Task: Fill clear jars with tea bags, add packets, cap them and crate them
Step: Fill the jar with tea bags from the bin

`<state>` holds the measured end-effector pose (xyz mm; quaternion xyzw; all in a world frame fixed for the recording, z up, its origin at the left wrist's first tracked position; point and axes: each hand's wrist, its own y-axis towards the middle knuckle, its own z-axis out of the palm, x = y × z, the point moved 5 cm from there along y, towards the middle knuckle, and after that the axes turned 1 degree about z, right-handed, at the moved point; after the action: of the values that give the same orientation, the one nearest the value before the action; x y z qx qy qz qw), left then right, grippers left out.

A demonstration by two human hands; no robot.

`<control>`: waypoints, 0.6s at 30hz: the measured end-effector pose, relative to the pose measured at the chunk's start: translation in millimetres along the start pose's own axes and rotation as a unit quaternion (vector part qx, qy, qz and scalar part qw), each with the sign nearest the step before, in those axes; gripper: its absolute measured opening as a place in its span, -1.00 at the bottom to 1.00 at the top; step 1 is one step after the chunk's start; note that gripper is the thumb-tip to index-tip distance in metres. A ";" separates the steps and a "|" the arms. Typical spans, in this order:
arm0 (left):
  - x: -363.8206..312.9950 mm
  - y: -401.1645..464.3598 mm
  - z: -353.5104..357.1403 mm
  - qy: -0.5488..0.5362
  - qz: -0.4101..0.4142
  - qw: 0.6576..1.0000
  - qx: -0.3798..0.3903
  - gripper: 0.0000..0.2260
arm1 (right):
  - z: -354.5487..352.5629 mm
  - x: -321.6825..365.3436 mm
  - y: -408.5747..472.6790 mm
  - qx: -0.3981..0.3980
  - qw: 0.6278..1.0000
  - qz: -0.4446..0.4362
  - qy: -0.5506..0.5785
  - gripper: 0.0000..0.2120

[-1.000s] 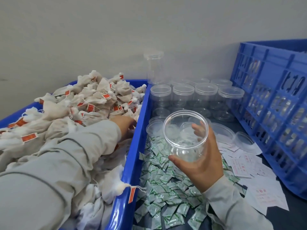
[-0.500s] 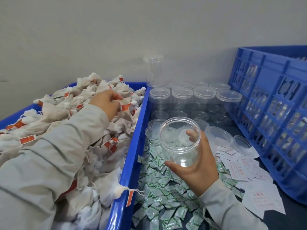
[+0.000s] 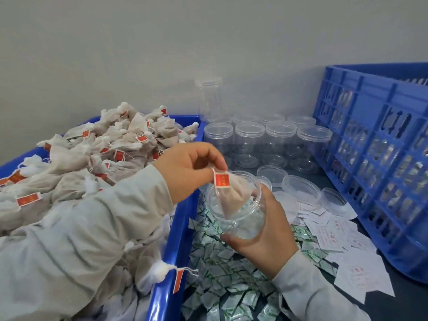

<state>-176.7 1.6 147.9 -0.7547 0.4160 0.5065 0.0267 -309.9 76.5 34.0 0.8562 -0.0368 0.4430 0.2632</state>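
My right hand (image 3: 266, 232) grips an open clear jar (image 3: 238, 212), tilted toward me over the packets. My left hand (image 3: 187, 167) pinches a tea bag (image 3: 231, 195) by its top, with its red tag (image 3: 222, 180) hanging in front. The bag's lower half hangs inside the jar's mouth. A heap of tea bags (image 3: 92, 158) with red tags fills the blue bin (image 3: 176, 246) at the left. Green-printed packets (image 3: 220, 274) lie in a pile under the jar. Clear lids (image 3: 301, 188) rest beyond my right hand.
Several empty clear jars (image 3: 264, 140) stand in rows by the wall, one taller stack (image 3: 209, 98) behind them. White paper slips (image 3: 335, 232) with red print lie at the right. A tall blue crate (image 3: 375, 163) stands at the far right.
My left hand lifted out of the tea bag heap with one bag and moved right to the jar's mouth. The jar stayed in my right hand, shifted slightly down and left.
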 end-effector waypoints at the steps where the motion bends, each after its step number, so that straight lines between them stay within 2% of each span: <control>1: 1.8 -0.6 2.6 0.083 0.020 0.996 0.012 -0.62 | -0.2 0.4 0.2 -0.002 1.000 -0.003 0.001 0.01; 2: 3.4 -1.0 5.0 0.152 0.036 0.987 0.024 -0.60 | -0.8 1.0 -0.7 -0.010 1.000 -0.008 -0.003 -0.01; 4: 4.9 -1.8 7.4 0.221 0.050 0.973 0.040 -0.59 | -1.7 2.4 -3.8 -0.025 1.000 -0.016 -0.009 -0.03; 9: 4.8 1.8 -5.7 0.218 0.039 0.975 -0.012 -0.63 | -1.8 4.4 -5.8 -0.024 0.999 -0.026 -0.020 0.07; 12: 15.2 8.3 -26.1 0.251 -0.035 0.965 -0.059 -0.67 | -1.5 2.2 -6.2 -0.012 0.999 0.015 0.026 0.16; 16: 33.6 14.4 -56.3 0.292 -0.138 0.937 -0.133 -0.81 | -4.9 -2.7 -6.8 -0.023 0.999 0.025 0.023 0.14; 18: 43.5 15.0 -68.4 0.325 -0.186 0.917 -0.140 -0.86 | -5.1 -3.7 -6.7 -0.016 0.999 0.026 0.017 0.10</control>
<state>-129.6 -65.9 152.6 -0.9375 0.1786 0.2727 -0.1220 -313.9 84.1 30.6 0.8427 -0.0620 0.4640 0.2661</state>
